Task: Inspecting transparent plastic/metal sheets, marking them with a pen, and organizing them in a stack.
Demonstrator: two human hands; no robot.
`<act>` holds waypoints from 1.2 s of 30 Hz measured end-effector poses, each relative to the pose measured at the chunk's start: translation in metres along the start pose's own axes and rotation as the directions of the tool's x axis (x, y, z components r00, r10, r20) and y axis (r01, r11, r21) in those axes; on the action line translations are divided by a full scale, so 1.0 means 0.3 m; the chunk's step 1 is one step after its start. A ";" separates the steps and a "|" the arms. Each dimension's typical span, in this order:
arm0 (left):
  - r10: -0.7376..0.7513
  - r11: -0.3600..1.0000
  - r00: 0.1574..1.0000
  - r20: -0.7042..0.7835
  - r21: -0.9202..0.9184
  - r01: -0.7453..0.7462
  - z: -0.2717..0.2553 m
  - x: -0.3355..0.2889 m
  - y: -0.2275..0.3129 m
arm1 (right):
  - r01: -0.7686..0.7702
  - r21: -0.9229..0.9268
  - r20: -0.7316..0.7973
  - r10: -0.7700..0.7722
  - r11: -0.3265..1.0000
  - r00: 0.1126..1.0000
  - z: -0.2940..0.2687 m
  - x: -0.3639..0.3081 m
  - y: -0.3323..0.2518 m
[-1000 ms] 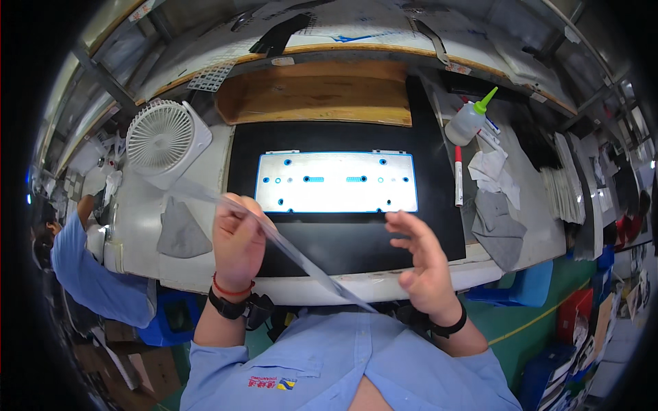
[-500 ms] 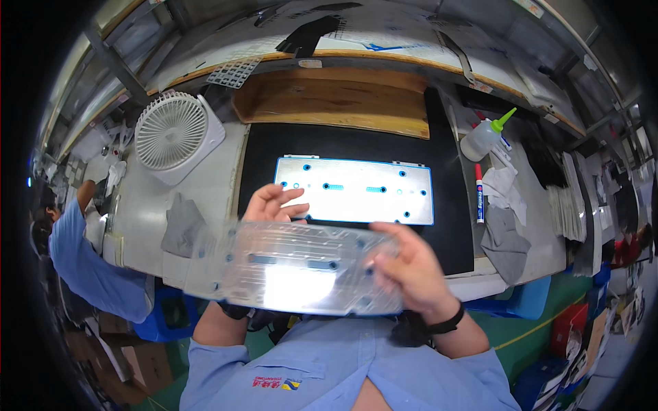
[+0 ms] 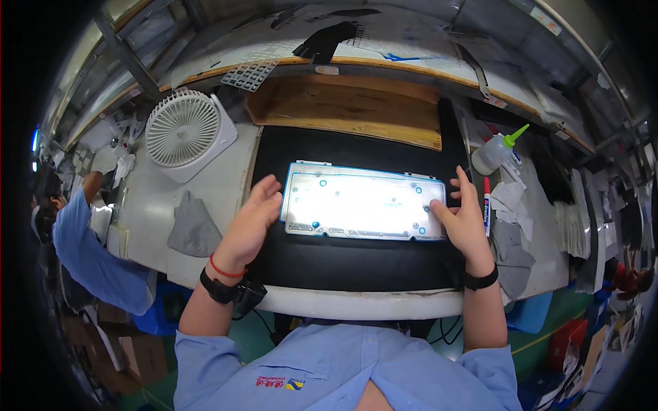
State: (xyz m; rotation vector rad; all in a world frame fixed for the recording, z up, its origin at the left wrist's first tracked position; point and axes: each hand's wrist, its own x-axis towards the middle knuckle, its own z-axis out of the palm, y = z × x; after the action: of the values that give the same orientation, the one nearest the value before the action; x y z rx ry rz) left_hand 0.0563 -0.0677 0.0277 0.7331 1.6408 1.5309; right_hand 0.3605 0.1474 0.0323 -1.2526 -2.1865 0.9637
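- The long, pale translucent panel (image 3: 363,202) lies flat on the black mat (image 3: 356,264) in front of you, so the laying-down looks done; letting go is what remains.
- Your left hand (image 3: 250,219) and right hand (image 3: 462,219) rest open, fingers spread, one against each short end (pressing, not gripping).
- The panel's long axis runs left to right, its broad face up.

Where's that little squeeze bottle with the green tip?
In the head view the bottle lies on the bench's right side, just past the black mat's upper right corner, above the right hand.
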 end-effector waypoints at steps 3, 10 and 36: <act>-0.181 0.979 0.967 0.177 -0.065 0.195 0.018 0.008 0.019 | -0.021 0.074 0.060 0.016 0.997 0.998 0.017 -0.021 0.000; -0.427 0.887 0.863 0.271 -0.058 0.457 0.004 0.145 0.066 | -0.056 0.309 0.123 0.019 0.949 0.992 0.100 -0.005 0.060; -0.352 0.935 0.929 0.115 0.078 0.345 0.113 0.136 0.078 | -0.091 0.543 0.129 0.025 0.834 0.991 0.102 -0.016 0.073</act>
State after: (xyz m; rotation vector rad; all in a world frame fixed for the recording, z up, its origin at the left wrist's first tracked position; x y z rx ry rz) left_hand 0.0603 -0.0127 0.0454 0.5212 1.6226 1.1656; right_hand 0.3548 0.1399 -0.0044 -1.0006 -1.7536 1.5853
